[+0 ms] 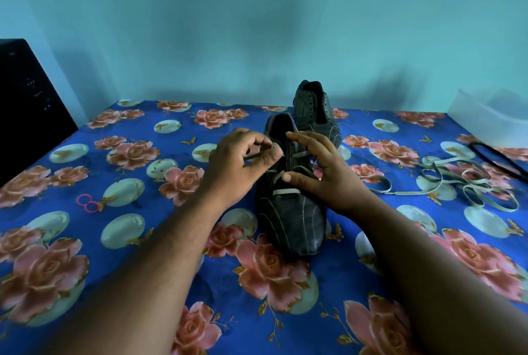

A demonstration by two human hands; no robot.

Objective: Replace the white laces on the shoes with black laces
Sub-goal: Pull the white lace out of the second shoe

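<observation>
a dark shoe [291,220] is standing on a blue flowered cloth [143,240], its toe pointing toward the person and its opening facing away. a white lace [285,191] is still crossing its front in a few rows. the left hand [240,166] is sitting at the shoe's left side near the top rows, its fingers curled and its thumb and fingertips pinching a stretch of that lace. the right hand [323,171] is resting on the shoe's right side, its fingers fairly straight and spread, the thumb lying across the lower rows and the forefinger reaching toward the tongue; it is gripping nothing that can be made out.

a second dark shoe [314,108] is standing just behind the first, near the wall, and no lace is showing on it. to the right on the cloth a loose white lace [468,186] is lying in a tangle of loops, well apart from the shoes. beyond it, near the right edge, a black lace [497,158] is lying on the cloth. a clear plastic box [491,117] is sitting at the far right against the wall. pink rings [88,203] are lying on the cloth to the left, and a black object [25,103] is standing at the left edge.
</observation>
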